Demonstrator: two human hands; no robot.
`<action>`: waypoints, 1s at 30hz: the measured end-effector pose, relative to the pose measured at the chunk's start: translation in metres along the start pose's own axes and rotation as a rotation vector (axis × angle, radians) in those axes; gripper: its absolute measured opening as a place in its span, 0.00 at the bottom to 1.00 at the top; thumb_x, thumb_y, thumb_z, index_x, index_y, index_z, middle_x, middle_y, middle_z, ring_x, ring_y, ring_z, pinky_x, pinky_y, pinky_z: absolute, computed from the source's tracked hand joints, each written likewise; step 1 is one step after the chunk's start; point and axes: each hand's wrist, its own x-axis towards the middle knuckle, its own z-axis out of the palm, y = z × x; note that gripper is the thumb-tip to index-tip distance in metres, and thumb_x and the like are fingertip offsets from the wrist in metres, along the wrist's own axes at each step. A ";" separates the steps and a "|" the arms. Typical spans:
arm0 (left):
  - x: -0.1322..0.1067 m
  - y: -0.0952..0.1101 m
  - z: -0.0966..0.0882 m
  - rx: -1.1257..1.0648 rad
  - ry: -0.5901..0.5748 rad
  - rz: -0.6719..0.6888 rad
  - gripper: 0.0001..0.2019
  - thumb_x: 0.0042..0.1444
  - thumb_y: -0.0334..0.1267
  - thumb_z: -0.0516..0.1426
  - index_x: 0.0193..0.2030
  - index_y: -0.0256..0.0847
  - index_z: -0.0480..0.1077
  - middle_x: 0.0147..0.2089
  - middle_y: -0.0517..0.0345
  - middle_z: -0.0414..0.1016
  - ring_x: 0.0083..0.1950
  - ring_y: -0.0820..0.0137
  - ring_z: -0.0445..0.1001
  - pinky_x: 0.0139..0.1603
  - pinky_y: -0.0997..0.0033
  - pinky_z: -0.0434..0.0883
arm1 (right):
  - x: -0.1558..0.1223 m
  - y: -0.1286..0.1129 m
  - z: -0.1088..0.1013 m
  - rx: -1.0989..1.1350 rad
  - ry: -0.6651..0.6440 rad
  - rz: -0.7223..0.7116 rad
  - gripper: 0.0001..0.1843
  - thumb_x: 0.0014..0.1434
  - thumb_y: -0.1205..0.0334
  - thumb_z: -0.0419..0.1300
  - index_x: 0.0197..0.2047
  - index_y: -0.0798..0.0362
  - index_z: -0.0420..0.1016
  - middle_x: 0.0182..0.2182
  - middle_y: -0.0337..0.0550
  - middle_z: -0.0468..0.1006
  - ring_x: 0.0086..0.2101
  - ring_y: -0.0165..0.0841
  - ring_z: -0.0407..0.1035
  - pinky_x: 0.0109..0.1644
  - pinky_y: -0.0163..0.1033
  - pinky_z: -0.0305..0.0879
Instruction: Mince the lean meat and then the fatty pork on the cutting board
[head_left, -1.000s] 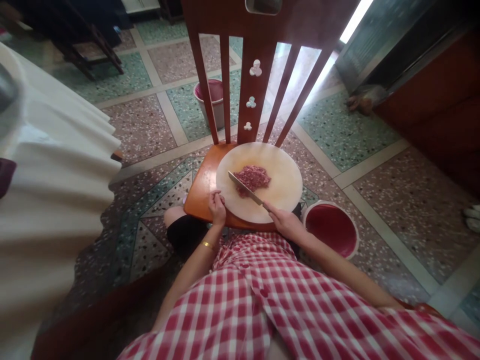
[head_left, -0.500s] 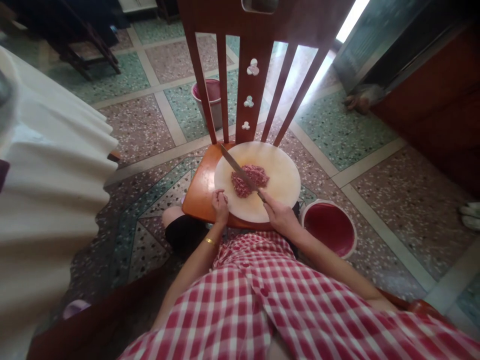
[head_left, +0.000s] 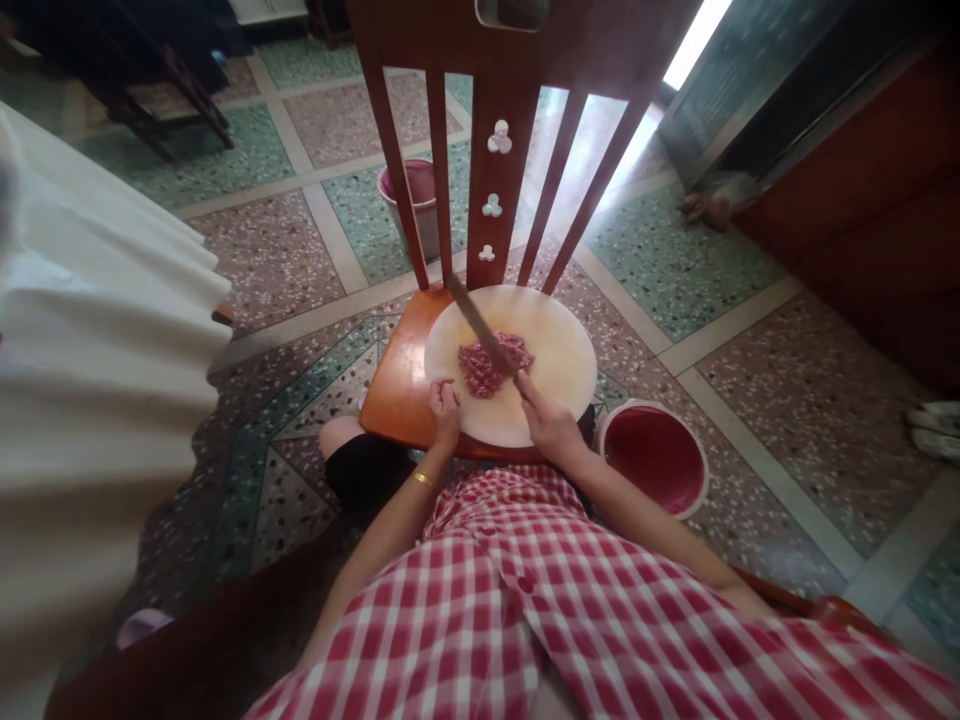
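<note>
My right hand [head_left: 553,428] is closed around the handle of a knife [head_left: 480,325]. Its long blade slants up and to the left, over a mound of minced meat [head_left: 480,372], and hides part of it. The meat is in the left-middle of a round, pale cutting board [head_left: 562,350]. At the board's left edge, my left hand [head_left: 445,408] has its fingers curled in. Whether those fingers grip the rim or anything else cannot be made out.
The board lies on the seat of a wooden chair [head_left: 394,375] with a tall slatted back. A red-lined bucket [head_left: 656,458] stands on the floor to the right, and another bin [head_left: 424,215] behind the chair. White draped cloth [head_left: 112,330] hangs at the left.
The knife blade has tilted, and its tip now points slightly more upward in the picture. My left hand stays by the board's edge. The whole view has shifted slightly.
</note>
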 end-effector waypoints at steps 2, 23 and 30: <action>0.002 0.000 0.003 0.013 -0.018 -0.005 0.07 0.57 0.39 0.47 0.35 0.39 0.62 0.18 0.67 0.55 0.20 0.77 0.55 0.22 0.78 0.54 | 0.001 0.006 0.005 -0.020 -0.109 0.061 0.27 0.64 0.62 0.45 0.65 0.50 0.50 0.45 0.46 0.76 0.41 0.37 0.72 0.44 0.39 0.68; 0.009 -0.016 0.007 0.184 -0.102 0.023 0.09 0.58 0.39 0.46 0.37 0.39 0.64 0.20 0.66 0.56 0.22 0.76 0.59 0.25 0.77 0.58 | 0.009 0.018 -0.021 -0.010 0.180 0.069 0.26 0.64 0.60 0.42 0.65 0.51 0.50 0.52 0.48 0.71 0.45 0.37 0.70 0.47 0.39 0.66; 0.009 -0.016 0.005 0.238 -0.105 0.055 0.09 0.58 0.39 0.47 0.37 0.39 0.65 0.23 0.63 0.61 0.25 0.75 0.61 0.29 0.76 0.61 | 0.009 0.025 -0.016 0.014 0.020 0.181 0.25 0.63 0.60 0.46 0.63 0.44 0.56 0.48 0.42 0.75 0.43 0.39 0.72 0.46 0.42 0.68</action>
